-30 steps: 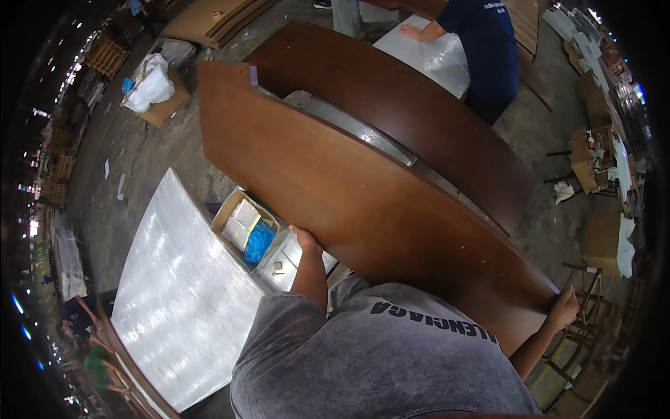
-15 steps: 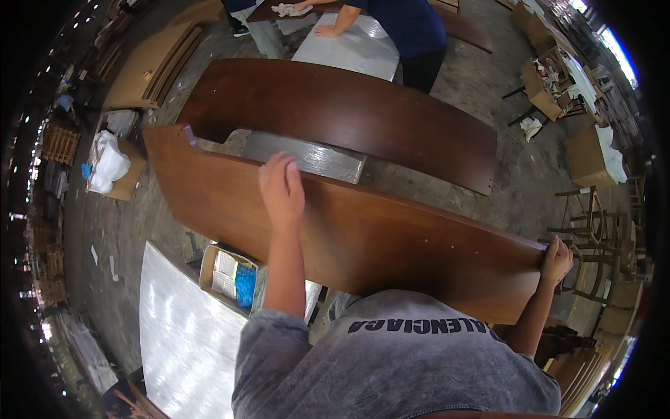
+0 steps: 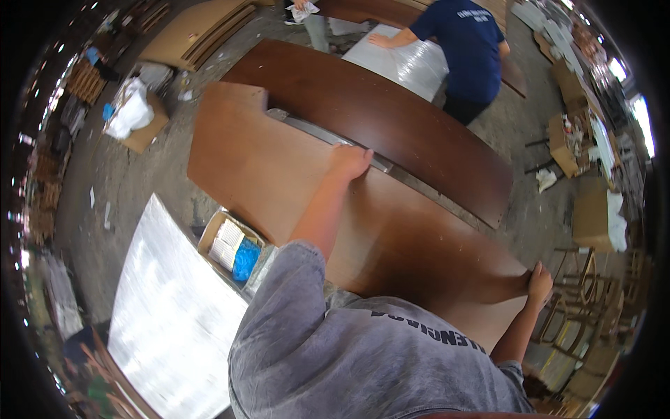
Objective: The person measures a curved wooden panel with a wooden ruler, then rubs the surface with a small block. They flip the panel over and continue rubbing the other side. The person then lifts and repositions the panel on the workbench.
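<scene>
A long brown wooden panel [image 3: 258,164] with a notched corner at its left end lies in front of my body, sloping down to the right. My left hand [image 3: 352,162] has its fingers curled over the panel's far edge, near the middle. At the right end my right hand [image 3: 539,283] grips the corner, fingers wrapped round the edge. Just beyond lies a second, darker wooden panel [image 3: 363,105] with a curved far edge, which neither hand touches. A wrapped silvery support shows in the gap between the two panels, mostly hidden.
Left of me are a film-wrapped panel [image 3: 167,300] and a cardboard box [image 3: 205,242] holding blue plastic. A co-worker in a dark blue shirt [image 3: 469,49] leans on a wrapped stack [image 3: 408,66]; another person stands beyond. Wooden chair frames [image 3: 576,307] stand at the right.
My left hand has come down onto the panel's far edge. The near panel shows more of its broad face, and my right hand stays at its right end. The view has turned.
</scene>
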Demonstrator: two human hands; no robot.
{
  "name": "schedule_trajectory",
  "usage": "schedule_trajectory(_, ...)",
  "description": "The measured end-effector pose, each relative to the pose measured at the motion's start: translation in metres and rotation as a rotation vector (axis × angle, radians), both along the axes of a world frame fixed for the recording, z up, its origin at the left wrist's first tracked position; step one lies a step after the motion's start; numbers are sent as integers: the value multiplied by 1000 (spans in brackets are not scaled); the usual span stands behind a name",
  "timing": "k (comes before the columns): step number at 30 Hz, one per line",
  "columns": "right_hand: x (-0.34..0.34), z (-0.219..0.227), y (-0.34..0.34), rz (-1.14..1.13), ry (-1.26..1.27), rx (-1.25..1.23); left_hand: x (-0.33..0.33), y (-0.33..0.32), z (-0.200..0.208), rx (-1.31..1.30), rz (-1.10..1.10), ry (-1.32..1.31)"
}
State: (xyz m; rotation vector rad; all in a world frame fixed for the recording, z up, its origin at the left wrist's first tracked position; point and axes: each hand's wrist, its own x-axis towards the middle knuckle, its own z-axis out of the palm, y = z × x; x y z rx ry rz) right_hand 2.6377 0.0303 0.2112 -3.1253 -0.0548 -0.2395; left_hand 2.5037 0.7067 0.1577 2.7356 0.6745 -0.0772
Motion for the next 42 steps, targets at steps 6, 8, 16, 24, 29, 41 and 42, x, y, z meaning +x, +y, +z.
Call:
schedule_trajectory(6,6,-27,-7,-1,66,-4,-7,-14,-39,-66,-17,-291)
schedule_trajectory(8,9,-33,-8,4,90,-37,-22,-23,-53,-32,-27,-445)
schedule_trajectory(16,17,-31,12,31,167,-74,-234,-73,-157,-1233,1351,-963)
schedule_trajectory(24,20,-13,9,104,66,-57,-433,-51,-234,-1484,1940,-1201)
schedule_trajectory(29,16,-8,5,144,39,-63,-444,-8,-249,-1363,1842,-1330)
schedule_trajectory(41,12,-11,15,137,10,-54,-612,-58,-108,-955,2038,-1303)
schedule_trajectory(42,15,-14,13,139,8,-48,-623,-65,-108,-933,2065,-1275)
